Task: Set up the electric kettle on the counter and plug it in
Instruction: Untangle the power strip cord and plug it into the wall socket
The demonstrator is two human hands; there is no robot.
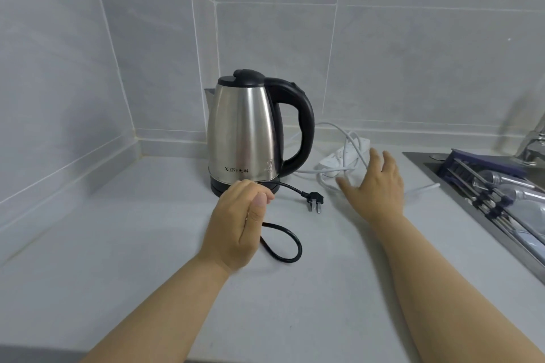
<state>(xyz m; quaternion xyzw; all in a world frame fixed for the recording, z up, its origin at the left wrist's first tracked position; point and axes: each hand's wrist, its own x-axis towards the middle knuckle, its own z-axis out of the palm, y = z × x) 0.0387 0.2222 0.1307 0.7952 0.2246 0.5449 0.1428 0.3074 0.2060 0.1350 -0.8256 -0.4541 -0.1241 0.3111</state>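
A steel electric kettle with a black lid and handle stands on its black base in the counter's back corner. Its black cord loops across the white counter and ends in a three-pin plug lying loose to the kettle's right. My left hand is just in front of the base, fingers curled around the cord. My right hand is spread open, palm down, over the coiled white cable beside a white power strip. The plug lies between the two hands.
A steel sink with a dark rack, bottles and a tap fills the right side. Grey tiled walls meet in the corner behind the kettle. The power strip's white cable trails along the back wall and toward the sink.
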